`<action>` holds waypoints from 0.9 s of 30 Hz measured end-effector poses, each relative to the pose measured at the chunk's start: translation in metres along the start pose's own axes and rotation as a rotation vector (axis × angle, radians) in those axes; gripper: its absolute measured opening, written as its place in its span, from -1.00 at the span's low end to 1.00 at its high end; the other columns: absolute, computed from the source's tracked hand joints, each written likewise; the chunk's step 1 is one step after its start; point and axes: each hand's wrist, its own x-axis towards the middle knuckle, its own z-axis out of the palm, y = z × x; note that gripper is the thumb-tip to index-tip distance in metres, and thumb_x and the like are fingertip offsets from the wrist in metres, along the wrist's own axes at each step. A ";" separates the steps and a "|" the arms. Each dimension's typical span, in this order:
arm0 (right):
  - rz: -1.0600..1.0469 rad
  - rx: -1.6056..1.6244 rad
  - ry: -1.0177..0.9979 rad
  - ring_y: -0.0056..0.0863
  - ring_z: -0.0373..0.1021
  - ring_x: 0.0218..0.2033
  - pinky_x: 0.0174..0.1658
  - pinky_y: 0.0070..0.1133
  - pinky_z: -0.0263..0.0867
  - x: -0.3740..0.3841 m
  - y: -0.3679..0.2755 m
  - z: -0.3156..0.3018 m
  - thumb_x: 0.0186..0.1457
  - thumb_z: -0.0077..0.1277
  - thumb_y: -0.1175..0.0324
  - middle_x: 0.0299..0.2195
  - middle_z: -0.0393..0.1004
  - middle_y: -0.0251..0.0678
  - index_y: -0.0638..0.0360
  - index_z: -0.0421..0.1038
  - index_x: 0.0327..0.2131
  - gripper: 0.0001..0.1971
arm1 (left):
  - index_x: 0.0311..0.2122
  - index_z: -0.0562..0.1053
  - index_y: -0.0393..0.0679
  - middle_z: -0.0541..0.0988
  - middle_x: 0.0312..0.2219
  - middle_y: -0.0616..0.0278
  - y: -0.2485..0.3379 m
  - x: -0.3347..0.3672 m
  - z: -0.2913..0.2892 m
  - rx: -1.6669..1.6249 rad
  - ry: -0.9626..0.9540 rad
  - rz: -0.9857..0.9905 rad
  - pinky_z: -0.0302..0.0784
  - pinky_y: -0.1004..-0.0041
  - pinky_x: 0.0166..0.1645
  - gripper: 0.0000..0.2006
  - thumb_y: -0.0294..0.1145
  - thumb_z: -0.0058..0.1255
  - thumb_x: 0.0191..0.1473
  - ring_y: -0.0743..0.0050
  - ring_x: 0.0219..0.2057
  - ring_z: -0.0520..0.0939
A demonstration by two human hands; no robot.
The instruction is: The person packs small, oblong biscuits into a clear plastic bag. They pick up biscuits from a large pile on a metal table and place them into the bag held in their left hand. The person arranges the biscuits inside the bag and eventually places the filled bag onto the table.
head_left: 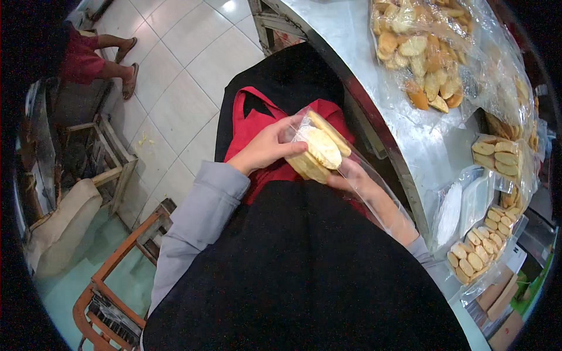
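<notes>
A clear plastic bag (374, 202) with several pale oval bread slices (321, 146) in it is held over my lap. My left hand (272, 143) grips its left side, thumb on the front slice and fingers curled behind. From below, my right hand (354, 181) holds the lower right side; its fingertips are partly hidden behind the slices. The bag's long loose part trails along my right forearm. Beneath both hands lies a red cloth (252, 117) on my black clothing.
On the metal table (363, 41) at right lie a large bag of loose bread slices (430, 58), packed slices (496, 155), more packs (477, 251) and folded plastic bags (462, 205). A wooden chair (105, 281) stands at lower left. Another person's legs (120, 73) show at upper left.
</notes>
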 end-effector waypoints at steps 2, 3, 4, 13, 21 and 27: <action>-0.068 -0.095 -0.087 -0.44 -0.07 0.18 0.21 -0.49 -0.23 0.001 -0.005 0.005 -0.07 0.07 0.40 0.15 0.02 -0.27 0.28 0.02 0.10 -0.35 | 0.06 0.15 -0.32 0.37 -0.07 0.21 -0.002 0.001 -0.001 -0.045 -0.012 -0.035 0.26 0.47 0.04 -0.40 -0.41 0.11 -0.08 0.50 -0.06 0.38; 0.002 -0.079 -0.037 -0.45 -0.10 0.19 0.22 -0.49 -0.25 0.000 -0.004 0.004 -0.15 0.13 0.45 0.15 0.01 -0.25 0.30 -0.01 0.11 -0.27 | 0.06 0.14 -0.32 0.38 -0.08 0.21 -0.003 0.001 -0.001 -0.069 -0.021 -0.054 0.27 0.47 0.03 -0.39 -0.39 0.12 -0.10 0.50 -0.07 0.40; -0.001 -0.069 -0.058 -0.46 -0.10 0.19 0.22 -0.49 -0.25 0.002 0.000 0.000 -0.15 0.13 0.44 0.15 0.00 -0.25 0.30 -0.03 0.12 -0.26 | 0.07 0.12 -0.33 0.38 -0.08 0.21 -0.004 0.001 -0.001 -0.073 -0.013 -0.051 0.26 0.48 0.04 -0.38 -0.43 0.11 -0.09 0.51 -0.07 0.39; -0.106 -0.261 -0.036 -0.44 -0.10 0.19 0.22 -0.52 -0.26 0.013 0.015 -0.002 -0.01 0.03 0.35 0.16 -0.03 -0.24 0.27 -0.08 0.14 -0.32 | 0.10 0.10 -0.29 0.38 -0.08 0.22 -0.005 -0.002 -0.001 -0.031 -0.038 -0.071 0.25 0.51 0.04 -0.38 -0.41 0.09 -0.05 0.54 -0.06 0.38; -0.083 -0.277 -0.007 -0.51 0.07 0.06 0.04 -0.62 0.03 0.008 0.003 0.013 0.11 -0.14 0.19 0.06 0.13 -0.30 0.19 -0.04 0.14 -0.43 | 0.15 0.03 -0.26 0.22 0.05 0.15 0.007 0.005 -0.011 0.127 0.011 -0.011 0.15 0.46 0.11 -0.31 -0.33 0.06 -0.06 0.46 0.04 0.27; 0.014 -0.042 0.230 -0.52 0.02 0.11 0.15 -0.59 -0.11 0.014 0.053 -0.005 0.13 -0.17 0.15 0.09 0.10 -0.34 0.20 -0.06 0.15 -0.41 | 0.18 -0.05 -0.26 0.12 0.14 0.22 -0.001 0.011 -0.002 -0.091 -0.022 -0.002 0.06 0.45 0.17 -0.27 -0.38 0.04 -0.07 0.44 0.12 0.19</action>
